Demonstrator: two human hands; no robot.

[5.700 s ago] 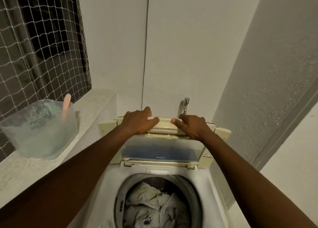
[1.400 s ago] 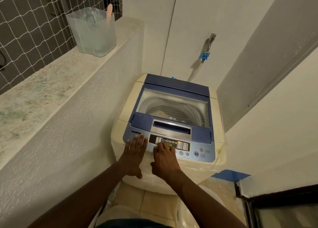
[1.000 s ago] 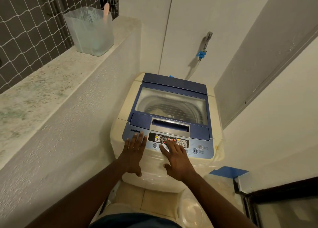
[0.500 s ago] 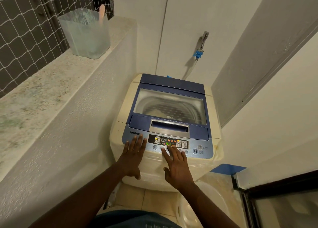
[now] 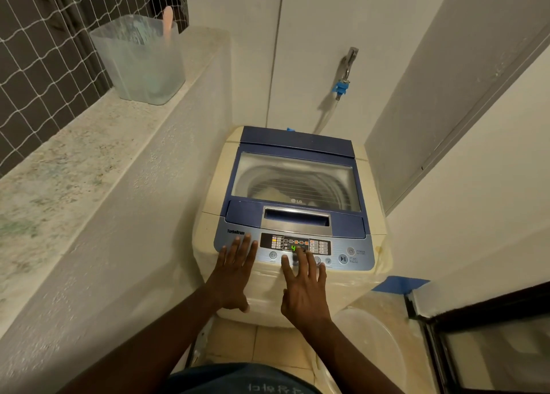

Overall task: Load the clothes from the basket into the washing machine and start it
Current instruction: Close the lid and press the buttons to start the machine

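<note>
The cream and blue top-load washing machine (image 5: 208, 212) stands in front of me with its lid (image 5: 294, 179) down; pale clothes (image 5: 272, 192) show faintly through the lid window. On the control panel (image 5: 336, 250) a green digit is lit. My left hand (image 5: 235, 274) lies flat on the panel's left end, fingers together. My right hand (image 5: 303, 286) is spread, its fingertips touching the round buttons under the display. Neither hand holds anything. A white basket (image 5: 372, 343) sits on the floor at the machine's right front, partly hidden by my right arm.
A speckled ledge (image 5: 77, 161) runs along the left, carrying a translucent tub (image 5: 140, 60) with a pink handle sticking out. A tap with a blue fitting (image 5: 342, 78) is on the back wall. White walls close in on the right; a dark-framed door (image 5: 488, 343) is at lower right.
The lid, held up by both hands earlier, is now down. My right hand opened from a one-finger press to spread fingers on the buttons. The left hand stays flat.
</note>
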